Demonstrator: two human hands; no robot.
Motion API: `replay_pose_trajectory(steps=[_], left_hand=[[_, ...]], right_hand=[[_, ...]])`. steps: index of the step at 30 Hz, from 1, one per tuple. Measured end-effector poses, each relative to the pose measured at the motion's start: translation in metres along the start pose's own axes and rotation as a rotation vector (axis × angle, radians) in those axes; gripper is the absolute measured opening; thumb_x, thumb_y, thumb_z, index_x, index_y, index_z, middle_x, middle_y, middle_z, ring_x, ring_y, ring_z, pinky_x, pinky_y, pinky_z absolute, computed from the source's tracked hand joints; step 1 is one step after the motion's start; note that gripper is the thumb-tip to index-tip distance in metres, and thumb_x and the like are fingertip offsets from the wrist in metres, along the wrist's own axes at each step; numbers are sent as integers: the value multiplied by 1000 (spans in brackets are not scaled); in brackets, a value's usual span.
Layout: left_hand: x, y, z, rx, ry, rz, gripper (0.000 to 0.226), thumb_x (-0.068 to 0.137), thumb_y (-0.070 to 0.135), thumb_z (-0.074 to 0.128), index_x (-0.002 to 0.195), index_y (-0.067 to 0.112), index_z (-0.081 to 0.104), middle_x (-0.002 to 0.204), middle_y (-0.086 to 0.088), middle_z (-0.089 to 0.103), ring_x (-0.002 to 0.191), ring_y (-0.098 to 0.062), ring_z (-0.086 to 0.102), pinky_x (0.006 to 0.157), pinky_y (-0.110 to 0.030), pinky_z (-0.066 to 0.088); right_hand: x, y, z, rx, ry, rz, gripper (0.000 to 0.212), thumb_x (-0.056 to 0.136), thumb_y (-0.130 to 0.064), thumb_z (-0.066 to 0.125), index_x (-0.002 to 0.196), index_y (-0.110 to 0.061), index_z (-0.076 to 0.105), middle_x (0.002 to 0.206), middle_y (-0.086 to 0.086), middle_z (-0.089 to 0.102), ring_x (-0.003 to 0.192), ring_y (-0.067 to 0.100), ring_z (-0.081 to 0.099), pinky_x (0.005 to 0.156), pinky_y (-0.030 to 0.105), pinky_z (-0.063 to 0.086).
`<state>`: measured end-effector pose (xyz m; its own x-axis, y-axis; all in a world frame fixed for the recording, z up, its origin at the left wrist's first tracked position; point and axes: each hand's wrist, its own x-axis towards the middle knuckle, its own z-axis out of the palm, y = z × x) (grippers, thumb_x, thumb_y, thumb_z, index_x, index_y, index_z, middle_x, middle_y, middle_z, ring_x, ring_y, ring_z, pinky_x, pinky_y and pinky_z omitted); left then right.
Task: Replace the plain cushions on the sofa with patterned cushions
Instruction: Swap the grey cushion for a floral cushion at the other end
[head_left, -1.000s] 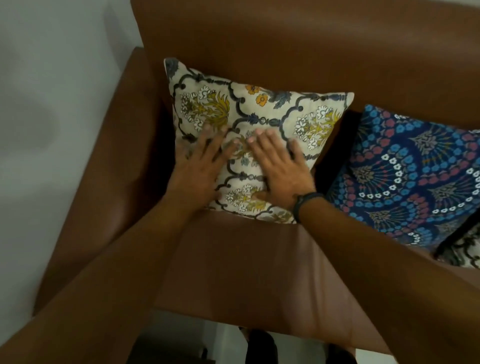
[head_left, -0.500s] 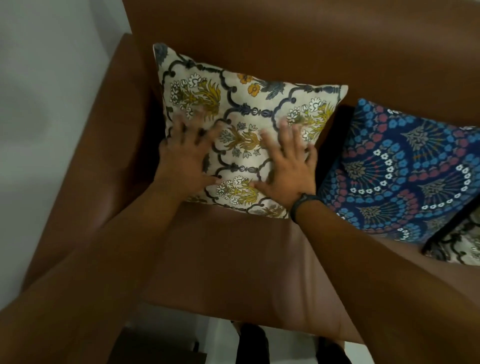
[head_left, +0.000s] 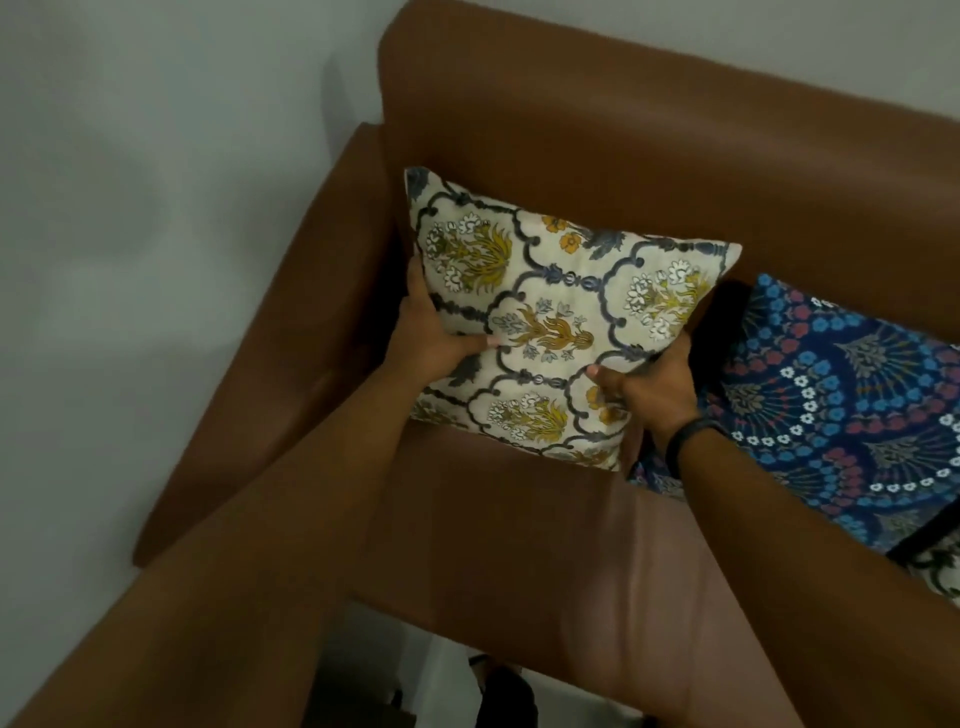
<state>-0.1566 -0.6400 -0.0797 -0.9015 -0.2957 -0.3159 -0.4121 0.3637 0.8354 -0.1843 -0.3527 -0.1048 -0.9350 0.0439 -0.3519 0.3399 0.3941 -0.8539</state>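
Late stage of the cushion exchange, judged from the layout: no plain cushion is visible on the part of the brown sofa (head_left: 519, 545) in view, and patterned ones already occupy the seat. The cream floral cushion (head_left: 550, 317) stands tilted against the backrest in the corner next to the armrest; the blue fan-print cushion (head_left: 852, 395) leans just beside it on the right, and the edge of a third patterned cushion (head_left: 940, 566) shows at the right margin. What appears to remain is the final seating of the cream cushion; the rest of the sofa lies outside the view, so completion cannot be confirmed

The left hand (head_left: 431, 338) clasps the cushion's left edge, thumb lying on the printed face, its fingers wrapped behind the edge and hidden. The right hand (head_left: 649, 384), with a dark band (head_left: 691, 441) at the wrist, clasps the lower right edge likewise, thumb in front. The cushion thus sits between the two hands, both closed on it, its lower border touching the seat
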Motion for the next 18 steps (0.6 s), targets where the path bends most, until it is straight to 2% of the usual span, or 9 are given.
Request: replay_pose_trajectory(steps=[1, 4, 6, 9, 10, 13, 16, 18], left_hand=[[-9, -2, 0, -32, 42, 1, 148, 61, 35, 102, 169, 23, 2, 169, -6, 31, 154, -25, 34, 126, -48, 33], [-39, -12, 0, -133, 191, 0, 146, 57, 42, 102, 168, 25, 8, 167, -3, 33, 153, -22, 35, 124, -45, 36], [-61, -19, 0, -199, 318, -39, 148, 52, 48, 102, 166, 29, 11, 167, 0, 34, 152, -18, 36, 120, -39, 38], [-90, -31, 6, -293, 488, -132, 149, 48, 53, 102, 163, 34, 11, 163, 6, 36, 147, -13, 39, 118, -36, 38], [-99, -36, 9, -335, 537, -174, 149, 48, 54, 102, 163, 34, 10, 161, 6, 37, 145, -14, 41, 118, -37, 39], [-117, -47, 19, -466, 668, -300, 152, 48, 54, 101, 163, 24, 7, 160, -3, 38, 142, -19, 46, 115, -36, 43], [-115, -57, 22, -558, 763, -355, 145, 55, 41, 102, 162, 16, 8, 158, -7, 39, 141, -20, 49, 116, -44, 47], [-102, -63, 18, -594, 762, -401, 141, 59, 34, 102, 162, 16, 7, 159, -11, 39, 142, -25, 48, 116, -50, 48]], right_hand=[[-3, -4, -2, -23, 11, -23, 97, 74, -22, 95, 147, -25, 30, 122, 5, 68, 84, 18, 77, 73, 55, 66], [-10, -22, -8, -139, 37, -164, 96, 76, -28, 94, 147, -32, 29, 110, -8, 68, 83, 13, 72, 75, 55, 64], [-14, -45, -8, -164, -24, -248, 100, 76, -28, 94, 150, -31, 28, 118, -8, 68, 97, 17, 73, 87, 54, 62], [-10, -91, 2, -218, -126, -387, 106, 73, -27, 95, 156, -25, 30, 140, -6, 62, 126, 17, 62, 106, 44, 53], [-6, -107, 10, -262, -169, -441, 107, 72, -28, 95, 158, -25, 31, 143, -4, 60, 130, 19, 60, 109, 43, 51], [8, -149, 41, -513, -321, -528, 115, 70, -36, 91, 164, -28, 24, 149, 4, 56, 138, 31, 54, 110, 54, 46], [19, -168, 77, -707, -423, -553, 120, 73, -38, 88, 166, -32, 13, 151, 9, 53, 138, 38, 51, 109, 59, 45], [27, -174, 100, -785, -427, -565, 120, 75, -36, 87, 167, -30, 11, 150, 13, 53, 138, 40, 50, 109, 59, 45]])
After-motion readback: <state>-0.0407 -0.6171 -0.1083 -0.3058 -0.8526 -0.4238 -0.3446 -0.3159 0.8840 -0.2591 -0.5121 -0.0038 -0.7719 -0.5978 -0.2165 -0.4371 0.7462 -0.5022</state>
